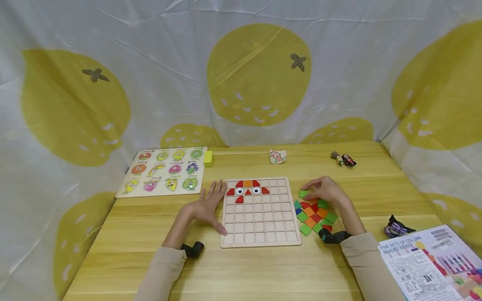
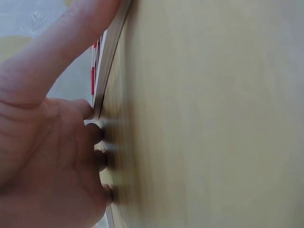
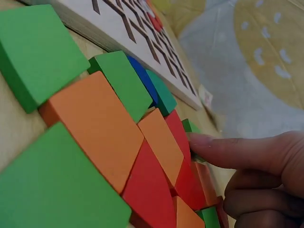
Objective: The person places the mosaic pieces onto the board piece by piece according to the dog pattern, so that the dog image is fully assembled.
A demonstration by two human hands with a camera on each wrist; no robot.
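Note:
A wooden grid board (image 1: 270, 215) lies flat on the table, with red, orange and eye-printed tiles (image 1: 247, 192) set in its upper left cells. My left hand (image 1: 206, 209) rests spread along the board's left side, its thumb on the lower left edge. To the right of the board, my right hand (image 1: 324, 191) pinches a green square tile (image 1: 303, 194) between thumb and forefinger, at the far side of a loose tile pile. That pile mixes green, orange, red and blue tiles; an orange tile (image 3: 97, 128) shows large in the right wrist view, where the thumb partly hides the pinched tile.
A fruit puzzle board (image 1: 162, 172) lies at the back left beside a yellow block (image 1: 208, 159). Toward the back are a small printed card (image 1: 278, 156) and two small figures (image 1: 343, 159). A dark bundle (image 1: 397, 228) and a printed box (image 1: 433, 263) sit at the right.

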